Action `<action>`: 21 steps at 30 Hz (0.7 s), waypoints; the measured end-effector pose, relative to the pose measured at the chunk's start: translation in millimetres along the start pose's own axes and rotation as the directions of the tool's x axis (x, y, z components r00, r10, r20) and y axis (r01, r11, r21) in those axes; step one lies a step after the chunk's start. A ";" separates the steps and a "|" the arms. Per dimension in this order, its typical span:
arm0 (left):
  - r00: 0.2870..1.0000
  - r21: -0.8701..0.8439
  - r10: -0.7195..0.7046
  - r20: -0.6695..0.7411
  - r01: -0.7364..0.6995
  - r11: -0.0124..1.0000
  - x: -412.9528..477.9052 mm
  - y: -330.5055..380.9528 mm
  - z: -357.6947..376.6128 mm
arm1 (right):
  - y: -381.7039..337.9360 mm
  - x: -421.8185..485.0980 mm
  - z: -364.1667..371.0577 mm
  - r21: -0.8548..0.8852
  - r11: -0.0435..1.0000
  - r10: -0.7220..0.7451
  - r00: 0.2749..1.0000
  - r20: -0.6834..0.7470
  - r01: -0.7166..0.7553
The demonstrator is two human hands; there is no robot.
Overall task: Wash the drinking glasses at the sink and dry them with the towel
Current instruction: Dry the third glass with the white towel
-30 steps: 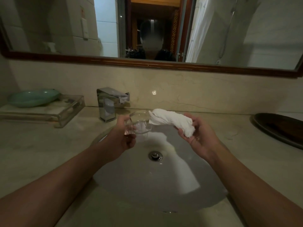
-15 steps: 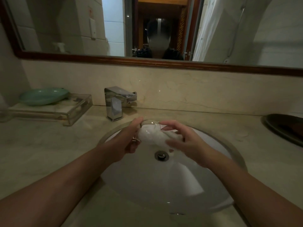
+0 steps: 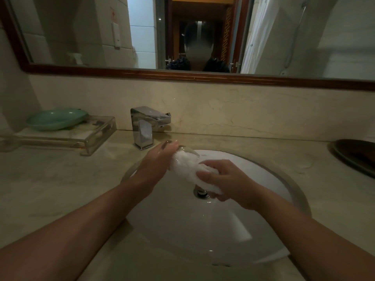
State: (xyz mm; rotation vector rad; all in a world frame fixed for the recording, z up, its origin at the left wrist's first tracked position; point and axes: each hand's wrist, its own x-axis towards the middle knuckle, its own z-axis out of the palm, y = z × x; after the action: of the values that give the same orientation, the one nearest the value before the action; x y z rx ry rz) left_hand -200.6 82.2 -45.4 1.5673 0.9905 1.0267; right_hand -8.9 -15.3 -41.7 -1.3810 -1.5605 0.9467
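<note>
Over the white sink basin (image 3: 203, 230) my left hand (image 3: 156, 161) grips a clear drinking glass (image 3: 187, 154), lying on its side with its mouth toward the right. A white towel (image 3: 188, 169) is stuffed into the glass and trails out to the right. My right hand (image 3: 225, 179) grips the towel's outer end just above the drain (image 3: 200, 192). Much of the glass is hidden by my left fingers and the towel.
A chrome faucet (image 3: 146, 126) stands behind the basin. At the left, a green dish (image 3: 56, 118) rests on a clear tray (image 3: 89, 136). A dark oval tray (image 3: 357, 157) lies at the right edge of the marble counter (image 3: 60, 179). A mirror hangs above.
The towel, first held beside the glass, has gone into the glass. Both hands came together over the basin, and the right hand now grips the towel's end lower, near the drain.
</note>
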 end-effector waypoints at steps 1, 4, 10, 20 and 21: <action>0.999 0.003 0.035 0.017 -0.035 0.999 -1.3 0.6 0.0 | -2.1 -2.8 -2.7 0.231 0.969 0.066 0.995 0.080 -0.083; 0.997 -0.032 0.015 0.081 -0.012 0.999 -3.4 5.6 2.6 | -1.0 -4.1 -5.7 0.555 0.828 0.035 0.995 0.089 -0.079; 0.986 -0.080 -0.156 0.056 0.161 0.984 1.6 3.3 -2.1 | 7.6 8.9 7.8 -0.504 0.815 -0.501 0.785 -0.366 0.285; 0.999 0.054 -0.035 0.001 0.034 0.998 -3.0 2.0 -8.3 | -3.0 7.4 3.7 -0.212 0.974 -0.086 0.996 -0.007 0.082; 0.998 0.030 -0.047 0.034 0.046 0.999 -4.6 3.7 -7.7 | -6.8 2.3 -0.9 0.052 0.998 0.029 0.997 0.078 -0.033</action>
State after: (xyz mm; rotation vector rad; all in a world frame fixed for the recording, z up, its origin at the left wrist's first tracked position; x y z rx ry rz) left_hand -208.8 79.4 -41.2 1.5740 1.0175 0.9540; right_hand -10.7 -13.7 -34.9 -1.3492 -1.5638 1.0644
